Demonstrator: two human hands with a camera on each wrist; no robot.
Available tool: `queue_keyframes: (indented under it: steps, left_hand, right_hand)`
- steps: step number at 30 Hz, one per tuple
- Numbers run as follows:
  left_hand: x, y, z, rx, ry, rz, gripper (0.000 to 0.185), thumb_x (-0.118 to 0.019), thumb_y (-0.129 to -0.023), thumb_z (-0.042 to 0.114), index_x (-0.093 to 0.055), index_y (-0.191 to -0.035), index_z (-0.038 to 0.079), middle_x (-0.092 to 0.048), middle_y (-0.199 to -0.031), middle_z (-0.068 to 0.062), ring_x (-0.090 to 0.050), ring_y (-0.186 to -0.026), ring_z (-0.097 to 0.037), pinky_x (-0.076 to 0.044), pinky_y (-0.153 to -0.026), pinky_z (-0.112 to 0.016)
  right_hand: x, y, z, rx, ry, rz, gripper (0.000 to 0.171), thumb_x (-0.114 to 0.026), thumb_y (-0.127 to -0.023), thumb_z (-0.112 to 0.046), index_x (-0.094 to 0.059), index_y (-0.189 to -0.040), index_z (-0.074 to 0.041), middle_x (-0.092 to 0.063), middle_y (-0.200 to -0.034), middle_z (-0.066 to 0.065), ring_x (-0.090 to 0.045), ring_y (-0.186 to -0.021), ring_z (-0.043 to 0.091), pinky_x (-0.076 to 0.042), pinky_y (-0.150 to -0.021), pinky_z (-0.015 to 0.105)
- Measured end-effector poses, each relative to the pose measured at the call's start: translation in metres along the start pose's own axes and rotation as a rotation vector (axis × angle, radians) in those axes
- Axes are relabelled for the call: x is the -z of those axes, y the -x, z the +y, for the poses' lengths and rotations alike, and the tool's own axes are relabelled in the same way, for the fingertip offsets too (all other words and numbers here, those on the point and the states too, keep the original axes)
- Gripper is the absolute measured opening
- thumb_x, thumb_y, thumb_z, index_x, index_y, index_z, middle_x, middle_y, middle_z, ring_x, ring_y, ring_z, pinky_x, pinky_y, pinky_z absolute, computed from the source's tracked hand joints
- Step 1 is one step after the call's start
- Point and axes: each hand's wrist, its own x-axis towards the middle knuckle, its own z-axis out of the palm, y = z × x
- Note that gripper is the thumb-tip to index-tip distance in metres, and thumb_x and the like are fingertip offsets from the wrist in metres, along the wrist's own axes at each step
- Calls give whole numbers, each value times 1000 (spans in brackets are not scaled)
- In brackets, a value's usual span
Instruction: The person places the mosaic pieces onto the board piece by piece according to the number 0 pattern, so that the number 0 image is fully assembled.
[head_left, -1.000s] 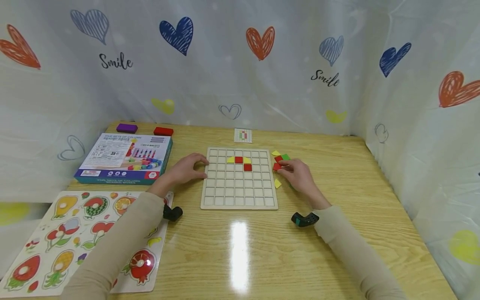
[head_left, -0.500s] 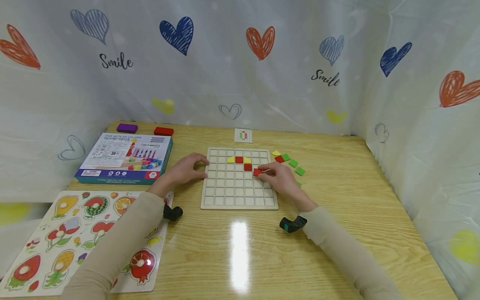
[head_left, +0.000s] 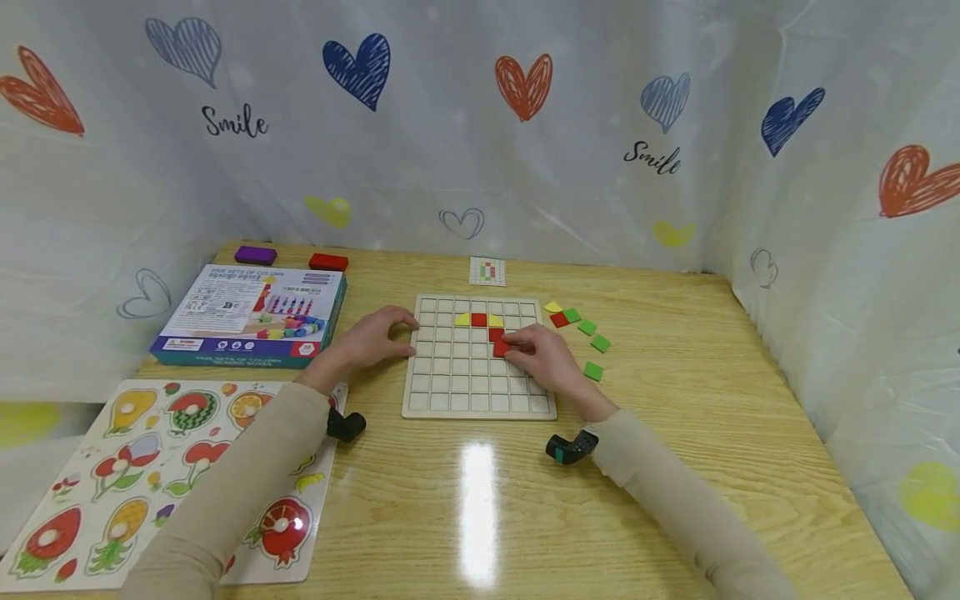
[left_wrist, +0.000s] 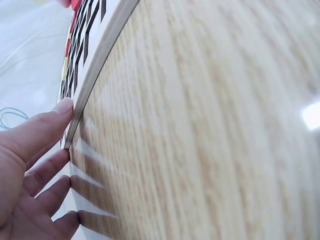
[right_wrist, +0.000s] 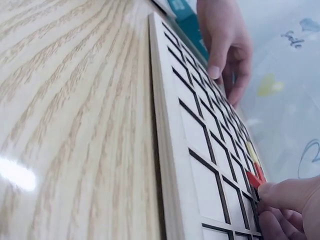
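Note:
A pale wooden grid board [head_left: 450, 402] lies mid-table. My right hand [head_left: 553, 360] pinches a red square tile [head_left: 499, 348] between thumb and fingers, over a cell just below another red tile [head_left: 497, 334] set in the grid. Above that sit a red tile [head_left: 478, 320] and yellow rounded pieces [head_left: 462, 320] on both sides of it. My left hand [head_left: 372, 337] rests at the board's left edge. In the left wrist view its thumb touches the board's rim, with loosely spread fingers [left_wrist: 52, 192] on the table. In the right wrist view the pinched tile tilts over the grid.
Right of the board lie several green tiles [head_left: 600, 342], a red tile [head_left: 559, 320] and a yellow piece [head_left: 552, 307]. A small pattern card [head_left: 476, 277] stands behind it. To the left are a boxed toy [head_left: 240, 312], a fruit puzzle [head_left: 172, 454], and purple [head_left: 256, 255] and red blocks [head_left: 327, 262].
My right hand has taken a red tile from the loose pieces and carried it left onto the grid, beneath the placed red tile. My left hand has stayed at the board's edge.

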Motion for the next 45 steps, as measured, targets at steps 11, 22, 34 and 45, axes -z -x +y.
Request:
queue_keyframes:
  steps: [11,22,34,45]
  left_hand:
    - [0,-2,2,5,-8,3,42,-71,-91,20,-58,-128,5,-44,-145,-16,-33,-140,-35,-24,-116,-51]
    - [0,-2,1,-8,1,2,42,-71,-91,20,-59,-127,4,-45,-144,-17,-33,-139,-35,-23,-116,-52]
    - [0,-3,-1,-11,0,2,41,-72,-90,19,-59,-127,4,-45,-144,-17,-33,-139,-35,-23,-116,-51]
    - [-1,-2,-3,-9,19,4,41,-72,-90,20,-59,-126,5,-45,-144,-16,-33,-139,-35,-23,-116,-52]
  right_hand:
    - [-7,-2,1,6,1,9,26,-67,-93,-13,-70,-118,-5,-64,-109,10,-60,-91,19,-52,-79,33]
    - [-7,-1,-1,17,14,2,26,-67,-93,-13,-70,-118,-5,-63,-106,9,-54,-86,19,-47,-75,30]
    - [-7,1,-2,10,-13,19,26,-68,-93,-14,-70,-117,-5,-63,-107,8,-56,-87,18,-49,-77,32]
    - [22,8,22,-202,-197,71,37,-61,-98,-25,-61,-131,-10,-61,-123,9,-60,-109,25,-52,-91,40]
